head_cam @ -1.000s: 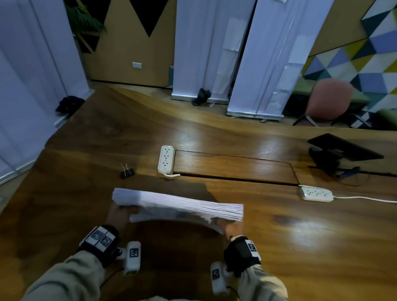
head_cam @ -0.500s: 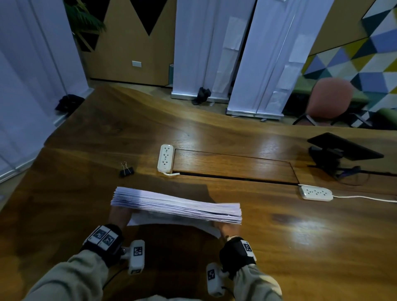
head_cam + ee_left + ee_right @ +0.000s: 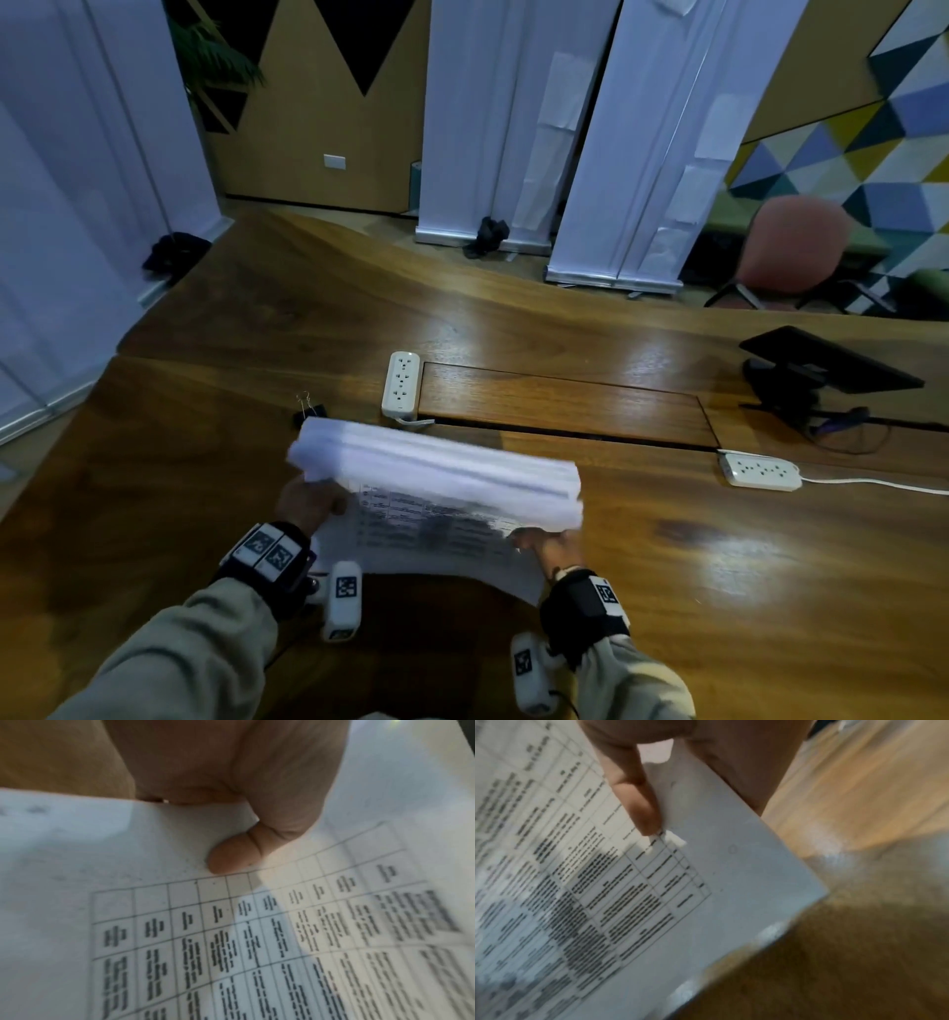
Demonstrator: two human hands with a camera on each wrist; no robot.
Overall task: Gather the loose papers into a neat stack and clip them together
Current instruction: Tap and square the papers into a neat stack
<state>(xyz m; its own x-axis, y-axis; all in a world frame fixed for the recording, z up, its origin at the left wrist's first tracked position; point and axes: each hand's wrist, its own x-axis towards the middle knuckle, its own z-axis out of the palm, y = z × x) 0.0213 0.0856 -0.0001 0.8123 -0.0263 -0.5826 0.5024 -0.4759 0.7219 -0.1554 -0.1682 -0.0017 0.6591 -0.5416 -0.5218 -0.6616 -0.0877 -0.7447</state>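
Both hands hold the stack of papers (image 3: 436, 478) upright above the wooden table (image 3: 719, 591), one at each end. We note the left hand (image 3: 308, 506) clamped on the left end, thumb pressed to the printed sheet facing us. The right hand (image 3: 552, 547) pinches the right end, its thumb on the sheet's margin. The stack's top edge is blurred. A black binder clip (image 3: 309, 411) sits on the table just beyond the stack's left corner, near a white power strip (image 3: 401, 384).
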